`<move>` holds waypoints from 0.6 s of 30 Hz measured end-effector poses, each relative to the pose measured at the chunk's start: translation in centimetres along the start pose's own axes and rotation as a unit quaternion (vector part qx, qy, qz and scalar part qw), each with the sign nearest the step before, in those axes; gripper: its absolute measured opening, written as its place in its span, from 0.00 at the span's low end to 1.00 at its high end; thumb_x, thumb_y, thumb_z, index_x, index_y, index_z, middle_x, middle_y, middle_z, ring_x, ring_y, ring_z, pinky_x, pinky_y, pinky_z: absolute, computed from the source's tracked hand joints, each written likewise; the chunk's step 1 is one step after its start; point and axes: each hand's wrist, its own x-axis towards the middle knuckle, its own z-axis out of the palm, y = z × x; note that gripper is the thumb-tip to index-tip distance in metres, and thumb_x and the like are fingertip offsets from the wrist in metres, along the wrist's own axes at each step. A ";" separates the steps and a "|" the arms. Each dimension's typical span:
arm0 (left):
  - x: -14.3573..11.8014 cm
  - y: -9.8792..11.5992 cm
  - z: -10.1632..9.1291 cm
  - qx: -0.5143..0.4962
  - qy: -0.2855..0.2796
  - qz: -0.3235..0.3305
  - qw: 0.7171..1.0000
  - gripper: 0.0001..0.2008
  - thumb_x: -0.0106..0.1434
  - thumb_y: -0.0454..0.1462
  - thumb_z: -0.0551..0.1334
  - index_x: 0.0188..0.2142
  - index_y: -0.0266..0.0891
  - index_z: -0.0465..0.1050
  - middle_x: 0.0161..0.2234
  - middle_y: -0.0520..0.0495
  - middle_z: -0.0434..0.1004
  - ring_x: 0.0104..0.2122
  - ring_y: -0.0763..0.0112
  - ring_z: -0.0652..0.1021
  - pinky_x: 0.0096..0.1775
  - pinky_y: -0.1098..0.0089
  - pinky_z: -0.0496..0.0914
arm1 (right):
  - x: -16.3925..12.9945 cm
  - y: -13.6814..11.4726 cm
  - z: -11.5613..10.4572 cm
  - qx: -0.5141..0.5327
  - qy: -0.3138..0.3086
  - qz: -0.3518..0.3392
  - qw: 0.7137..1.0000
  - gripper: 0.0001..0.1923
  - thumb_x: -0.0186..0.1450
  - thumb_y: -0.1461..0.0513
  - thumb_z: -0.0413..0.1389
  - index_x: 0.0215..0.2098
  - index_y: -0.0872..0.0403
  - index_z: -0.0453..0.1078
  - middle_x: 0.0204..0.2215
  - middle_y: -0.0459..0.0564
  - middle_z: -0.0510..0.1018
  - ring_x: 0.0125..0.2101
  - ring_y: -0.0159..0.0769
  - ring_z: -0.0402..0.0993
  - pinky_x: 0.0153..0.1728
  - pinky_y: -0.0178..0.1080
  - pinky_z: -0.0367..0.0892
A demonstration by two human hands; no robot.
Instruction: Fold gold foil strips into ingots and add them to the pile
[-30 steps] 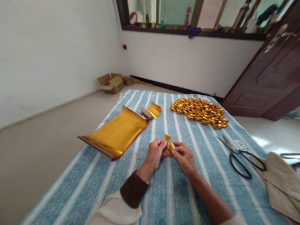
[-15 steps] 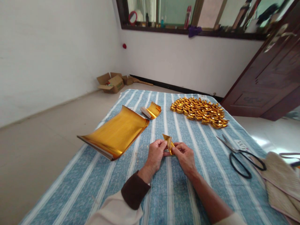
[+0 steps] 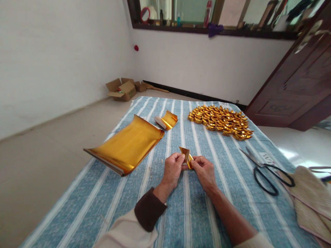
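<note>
A small piece of gold foil paper [image 3: 185,151], partly folded with a pointed upper corner, is held between both hands above the table's middle. My left hand [image 3: 173,167] pinches its left side between thumb and fingers. On the right side, my right hand [image 3: 205,171] grips its lower edge, thumb on top. Left of the hands lies a large stack of gold foil sheets [image 3: 129,143] with curled edges. Beyond it sits a smaller stack of gold paper [image 3: 169,120]. Many folded gold paper ingots [image 3: 219,120] are gathered at the far right.
Black-handled scissors [image 3: 265,172] lie partly open at the right, near a beige cloth item [image 3: 310,196]. The striped blue tablecloth [image 3: 116,206] covers the table. Cardboard boxes [image 3: 124,90] stand on the floor behind. A brown door [image 3: 292,82] is at the right.
The hands stay almost in place, still holding the gold paper. Its fold has shifted slightly, and the upper flap stands a little more squarely. The view has tilted very slightly.
</note>
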 end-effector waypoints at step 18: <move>0.2 0.0 -0.5 -0.021 -0.036 -0.050 0.998 0.11 0.50 0.40 0.71 0.25 0.34 0.74 0.26 0.48 0.77 0.27 0.70 0.78 0.32 0.69 0.77 | -0.2 0.5 -0.2 -0.020 -0.039 -0.072 0.996 0.11 0.59 0.56 0.61 0.23 0.52 0.71 0.32 0.49 0.78 0.33 0.36 0.75 0.34 0.39 0.70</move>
